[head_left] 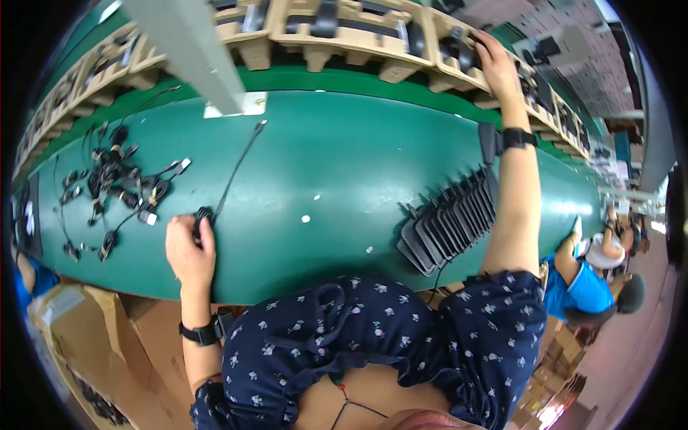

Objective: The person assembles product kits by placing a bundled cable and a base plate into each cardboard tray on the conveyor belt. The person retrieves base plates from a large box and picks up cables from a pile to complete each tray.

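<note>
My left hand (190,249) is closed round a coiled black USB cable (205,213) near the table's front edge. The cable's loose end stretches up and away over the green table. At the far right my right hand (498,66) reaches into a moulded brown tray (438,57). Its fingers are bent down at a dark piece there, too covered to make out. Below my right forearm a row of thin black flat pieces (450,226) leans together on the table. To the left lies a tangled heap of bundled black cables (115,175).
More brown trays (276,36) holding black parts line the table's far side on a green strip (261,77). A grey metal post (190,54) stands on the table. A cardboard box (79,322) is at lower left. People in blue (584,287) work at the right.
</note>
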{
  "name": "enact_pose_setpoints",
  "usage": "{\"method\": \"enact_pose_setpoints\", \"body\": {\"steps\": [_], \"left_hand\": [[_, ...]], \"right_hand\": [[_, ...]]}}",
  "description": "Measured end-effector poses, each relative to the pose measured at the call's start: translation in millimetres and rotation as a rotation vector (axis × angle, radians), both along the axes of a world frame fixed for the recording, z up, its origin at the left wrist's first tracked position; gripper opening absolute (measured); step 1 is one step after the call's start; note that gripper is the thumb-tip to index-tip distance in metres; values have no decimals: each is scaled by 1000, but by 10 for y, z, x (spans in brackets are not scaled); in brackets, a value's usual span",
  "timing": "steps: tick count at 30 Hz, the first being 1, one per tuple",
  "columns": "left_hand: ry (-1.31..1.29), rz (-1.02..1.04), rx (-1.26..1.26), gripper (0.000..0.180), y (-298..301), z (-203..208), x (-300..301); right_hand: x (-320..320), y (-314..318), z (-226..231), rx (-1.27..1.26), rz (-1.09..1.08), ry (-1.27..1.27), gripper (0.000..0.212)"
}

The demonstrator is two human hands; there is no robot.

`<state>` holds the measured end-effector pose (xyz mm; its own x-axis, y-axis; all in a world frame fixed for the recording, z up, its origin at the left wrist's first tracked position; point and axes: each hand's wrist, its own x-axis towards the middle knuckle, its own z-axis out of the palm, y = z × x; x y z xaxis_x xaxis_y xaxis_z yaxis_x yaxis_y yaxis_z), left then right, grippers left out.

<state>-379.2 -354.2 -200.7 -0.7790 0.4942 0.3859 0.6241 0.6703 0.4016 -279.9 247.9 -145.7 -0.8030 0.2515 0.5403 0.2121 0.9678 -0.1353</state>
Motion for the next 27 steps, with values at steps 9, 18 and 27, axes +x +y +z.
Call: {"method": "enact_pose_setpoints", "body": {"steps": [9,18,27], "left_hand": [[-45,-175,144,18,95,129,59],[49,-425,333,35,351,593,30],[-817,-506,932,82,383,485,166]], "right_hand": [[-355,-2464,500,73,547,-23,44],[-347,-3865,412,-323,762,-501,72],[-540,-4140,661,-1461,687,-83,35]]}}
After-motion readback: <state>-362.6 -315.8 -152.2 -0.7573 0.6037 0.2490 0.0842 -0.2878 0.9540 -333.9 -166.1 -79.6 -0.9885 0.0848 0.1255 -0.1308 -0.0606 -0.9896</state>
